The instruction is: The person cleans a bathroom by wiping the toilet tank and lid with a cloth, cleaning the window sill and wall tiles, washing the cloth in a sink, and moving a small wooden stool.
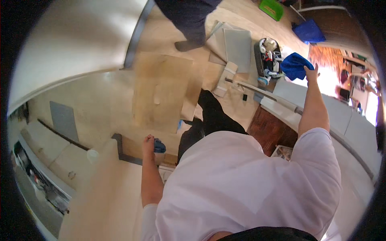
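Observation:
My right hand (311, 73) is stretched out to the right and grips a bright blue cloth (296, 67), which hangs from the fingers beside a dark caddy (258, 61) of cleaning bottles. Low on the left, my left hand (148, 144) has its fingers closed around a bunched dark blue cloth (159, 146). In front of my legs stands a light wooden stool or box (156, 75) with an oval slot in its top. To its right a mop with a white flat head (226, 79) leans, its pole (262, 90) running toward the right side.
Another person's dark trouser leg (193, 22) is at the top, near flat grey panels (237, 48) on the floor. A green dustpan (271, 9) and a blue item (309, 31) lie farther off. White walls (78, 39) and a kitchen counter (45, 180) bound the left.

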Demonstrator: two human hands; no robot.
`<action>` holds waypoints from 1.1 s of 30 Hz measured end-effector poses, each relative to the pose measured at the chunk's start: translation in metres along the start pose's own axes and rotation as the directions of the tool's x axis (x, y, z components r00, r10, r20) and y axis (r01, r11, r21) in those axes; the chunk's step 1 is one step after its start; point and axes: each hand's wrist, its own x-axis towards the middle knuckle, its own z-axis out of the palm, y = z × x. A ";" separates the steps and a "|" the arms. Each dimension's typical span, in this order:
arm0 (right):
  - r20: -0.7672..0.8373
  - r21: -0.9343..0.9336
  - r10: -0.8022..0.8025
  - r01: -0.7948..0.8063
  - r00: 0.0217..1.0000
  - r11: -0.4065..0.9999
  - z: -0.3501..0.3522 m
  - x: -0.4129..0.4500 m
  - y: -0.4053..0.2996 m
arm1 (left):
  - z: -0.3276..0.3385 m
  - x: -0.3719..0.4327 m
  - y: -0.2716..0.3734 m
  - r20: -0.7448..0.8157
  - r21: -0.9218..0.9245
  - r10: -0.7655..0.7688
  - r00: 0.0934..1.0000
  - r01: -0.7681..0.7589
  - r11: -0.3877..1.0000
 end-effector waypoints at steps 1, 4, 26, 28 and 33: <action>0.012 -0.005 -0.023 0.023 1.000 1.000 0.001 0.002 -0.012 | 0.004 -0.007 0.009 0.046 -0.081 0.008 0.999 -0.004 0.997; 0.228 0.076 -0.339 0.331 0.913 0.941 0.036 0.004 -0.054 | 0.010 0.026 -0.010 -0.007 -0.164 0.139 0.990 -0.138 0.977; 0.654 0.722 -0.750 0.374 -0.094 0.583 0.111 -0.320 -0.475 | 0.028 0.003 0.050 -0.035 -0.068 -0.024 0.999 0.021 0.997; 0.689 0.717 -0.714 0.268 -0.127 0.644 0.073 -0.336 -0.466 | 0.050 -0.002 0.036 -0.107 -0.155 -0.074 0.991 0.057 0.986; 0.645 0.752 -0.737 0.337 -0.201 0.566 0.060 -0.340 -0.460 | 0.060 -0.026 -0.024 -0.245 -0.272 -0.021 0.969 -0.048 0.961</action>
